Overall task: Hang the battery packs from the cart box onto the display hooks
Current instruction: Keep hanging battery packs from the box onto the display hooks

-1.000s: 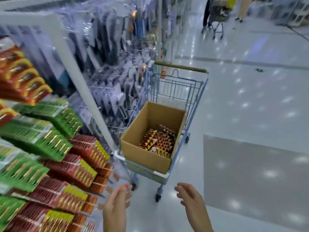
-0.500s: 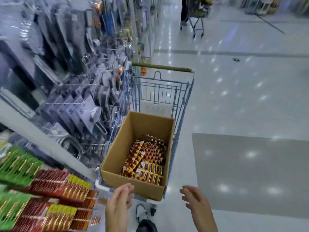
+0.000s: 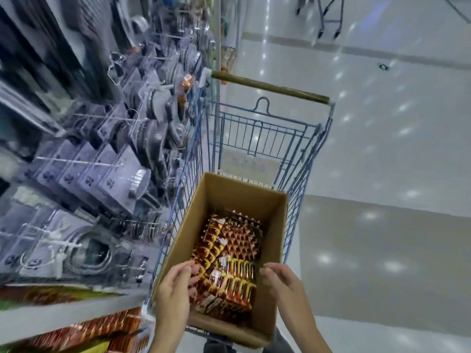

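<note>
An open cardboard box (image 3: pixel 272 225) sits in a blue wire shopping cart (image 3: pixel 262 133). Several red and gold battery packs (image 3: pixel 234 266) lie stacked in the bottom of the box. My left hand (image 3: pixel 175 289) reaches over the box's near left corner, fingers loosely curled just above the packs, holding nothing. My right hand (image 3: pixel 283 278) hovers over the near right side of the box, fingers relaxed and empty. At the lower left, red battery packs (image 3: pixel 84 332) hang on the display, blurred.
Display hooks with grey packaged goods (image 3: pixel 102 161) line the left, close against the cart's side. The cart's brown handle (image 3: pixel 270 87) is at its far end. Shiny floor (image 3: pixel 382 149) spreads to the right. Another cart (image 3: pixel 328 19) stands far up the aisle.
The view has swung from the display down over the cart. Both hands have moved forward from in front of the box to above its near end.
</note>
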Tool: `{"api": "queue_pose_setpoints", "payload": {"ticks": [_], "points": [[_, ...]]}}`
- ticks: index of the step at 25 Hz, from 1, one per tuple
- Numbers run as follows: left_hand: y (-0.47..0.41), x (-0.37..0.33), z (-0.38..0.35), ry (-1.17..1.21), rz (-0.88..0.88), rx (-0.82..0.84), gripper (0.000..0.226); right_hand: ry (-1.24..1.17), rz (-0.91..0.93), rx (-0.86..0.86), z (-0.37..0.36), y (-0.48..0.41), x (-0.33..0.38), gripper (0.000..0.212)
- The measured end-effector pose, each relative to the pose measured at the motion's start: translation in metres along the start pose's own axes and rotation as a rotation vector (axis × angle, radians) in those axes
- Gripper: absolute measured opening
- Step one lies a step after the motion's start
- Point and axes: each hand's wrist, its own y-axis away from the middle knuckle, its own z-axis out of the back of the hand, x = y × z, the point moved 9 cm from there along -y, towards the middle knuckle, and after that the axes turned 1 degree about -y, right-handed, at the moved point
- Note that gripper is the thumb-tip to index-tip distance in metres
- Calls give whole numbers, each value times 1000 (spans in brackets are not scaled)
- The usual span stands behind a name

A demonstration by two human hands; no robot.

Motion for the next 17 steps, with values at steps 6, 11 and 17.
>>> {"api": "queue_pose_setpoints", "payload": {"ticks": [6, 11, 17], "points": [[-79, 23, -53, -63, 164, -23, 20, 69, -113, 87, -10, -60, 0, 10], [-174, 90, -104, 186, 698, -120, 56, 80, -177, 81, 0, -102, 4, 8], [-266, 159, -125, 611, 838, -317, 37, 61, -216, 109, 5, -128, 9, 9]]}}
